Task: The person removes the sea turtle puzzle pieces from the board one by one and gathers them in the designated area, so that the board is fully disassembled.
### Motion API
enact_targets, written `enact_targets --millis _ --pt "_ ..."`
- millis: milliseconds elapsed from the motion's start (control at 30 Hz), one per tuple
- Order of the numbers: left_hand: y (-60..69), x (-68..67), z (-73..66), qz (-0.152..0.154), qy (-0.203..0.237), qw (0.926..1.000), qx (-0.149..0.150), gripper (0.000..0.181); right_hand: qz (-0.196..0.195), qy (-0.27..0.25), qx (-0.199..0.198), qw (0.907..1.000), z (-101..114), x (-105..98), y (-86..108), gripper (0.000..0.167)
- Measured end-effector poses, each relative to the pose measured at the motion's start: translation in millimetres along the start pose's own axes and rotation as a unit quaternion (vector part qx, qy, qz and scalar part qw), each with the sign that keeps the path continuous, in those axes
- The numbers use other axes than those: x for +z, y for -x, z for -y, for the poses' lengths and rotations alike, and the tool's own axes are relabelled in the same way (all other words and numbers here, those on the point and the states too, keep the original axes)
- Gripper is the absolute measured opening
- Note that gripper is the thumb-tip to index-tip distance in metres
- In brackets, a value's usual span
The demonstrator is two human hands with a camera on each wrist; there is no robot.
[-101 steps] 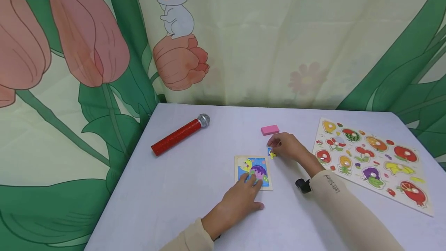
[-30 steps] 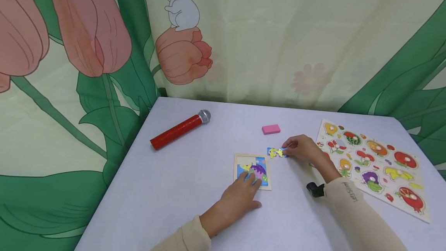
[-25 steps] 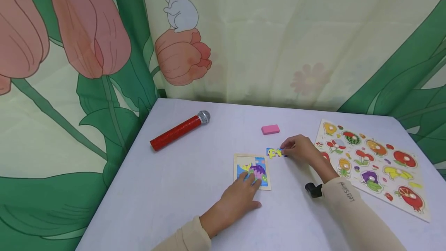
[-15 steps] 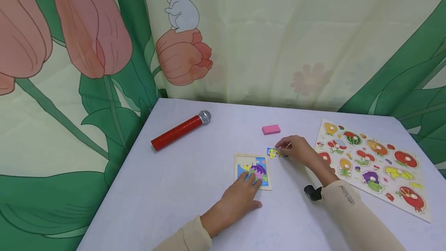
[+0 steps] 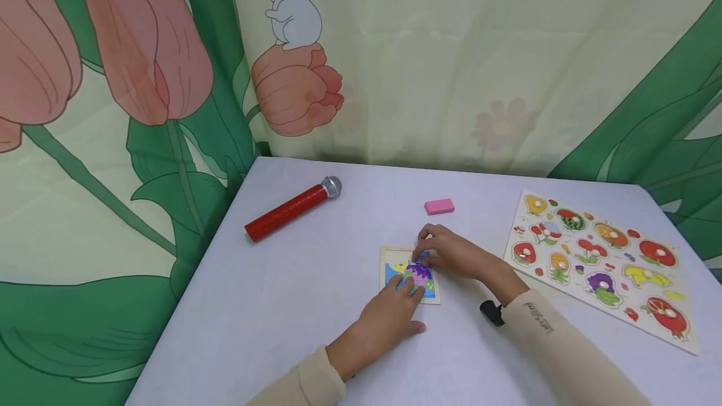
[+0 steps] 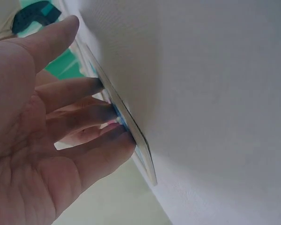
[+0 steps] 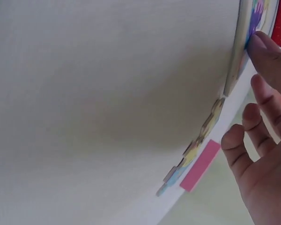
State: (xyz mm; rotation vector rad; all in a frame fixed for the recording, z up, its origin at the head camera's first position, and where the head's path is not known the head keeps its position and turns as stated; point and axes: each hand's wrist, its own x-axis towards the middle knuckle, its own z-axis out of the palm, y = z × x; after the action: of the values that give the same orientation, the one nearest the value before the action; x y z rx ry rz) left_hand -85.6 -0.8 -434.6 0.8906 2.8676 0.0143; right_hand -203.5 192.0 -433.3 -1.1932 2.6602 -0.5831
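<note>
A small framed jigsaw puzzle [image 5: 435, 292] lies on the white table, showing a purple, yellow and blue picture. My left hand [image 5: 386, 318] rests its extended fingertips on the picture's lower part; the left wrist view shows them touching the puzzle board [image 6: 126, 112], thumb apart. At the upper right of the frame, my right hand [image 5: 451, 254] reaches in with thumb and index finger. In the right wrist view its thumb touches the picture, but whether a piece is pinched is hidden. Loose yellow and blue puzzle pieces [image 7: 194, 147] lie flat just beside the frame.
Beyond the right hand lies a pink block [image 5: 439, 207]. A red microphone [image 5: 290, 210] with a silver head sits at the back left. To the right is a large fruit puzzle board [image 5: 606, 262]. A printed curtain [image 5: 417, 67] hangs behind the table.
First the right hand moved right along the loose pieces, then left off them onto the framed puzzle's upper right. Those pieces are now hidden in the head view. The left hand stays put.
</note>
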Motion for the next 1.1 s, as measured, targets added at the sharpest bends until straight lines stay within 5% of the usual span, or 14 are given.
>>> enact_targets --millis 267,533,1100 --pt "-1.8 -0.3 -0.4 -0.008 -0.016 0.9998 -0.001 0.065 0.005 0.013 -0.007 0.9999 2.0 0.3 -3.7 0.019" --pt "-1.0 0.7 -0.9 -0.008 -0.025 0.9996 -0.006 0.065 -0.02 -0.111 0.084 0.9901 3.5 1.8 -0.3 0.028" --pt "-2.0 1.9 -7.0 0.012 -0.024 0.9996 -0.002 0.076 -0.035 -0.106 0.04 0.993 0.1 1.3 7.2 0.026"
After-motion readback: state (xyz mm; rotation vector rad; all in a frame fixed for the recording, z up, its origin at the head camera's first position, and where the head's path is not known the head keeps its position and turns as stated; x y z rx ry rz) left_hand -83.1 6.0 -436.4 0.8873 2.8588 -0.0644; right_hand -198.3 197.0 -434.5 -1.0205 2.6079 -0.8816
